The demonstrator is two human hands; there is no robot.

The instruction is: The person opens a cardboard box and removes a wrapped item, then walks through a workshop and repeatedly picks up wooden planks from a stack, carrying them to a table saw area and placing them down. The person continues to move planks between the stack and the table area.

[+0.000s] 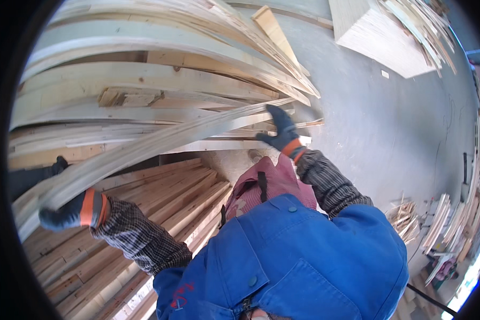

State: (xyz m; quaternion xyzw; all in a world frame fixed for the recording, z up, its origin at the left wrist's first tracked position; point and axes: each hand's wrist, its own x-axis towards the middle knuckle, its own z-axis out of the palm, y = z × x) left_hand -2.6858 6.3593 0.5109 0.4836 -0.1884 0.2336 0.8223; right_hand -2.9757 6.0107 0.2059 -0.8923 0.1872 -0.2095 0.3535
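A long, pale bundle of thin wooden strips [160,140] slants from the lower left up to the middle, over the stacked timber. My left hand [66,214], in a dark glove with an orange cuff, grips its left end; the fingertips are partly hidden. Close to the strips' other end is my right hand [282,130], gloved the same way. Its thumb and fingers are spread, and it holds nothing. At the left edge, beyond the strips, a dark sleeve and glove [50,169] of another person show in part.
Loose long boards [90,80] are heaped ahead of me. Lower left lies a stack of timber lengths [165,186]. A pale block-shaped stack [378,40] stands at the far right on the grey floor [368,122]. Bundled offcuts [404,221] lie at right.
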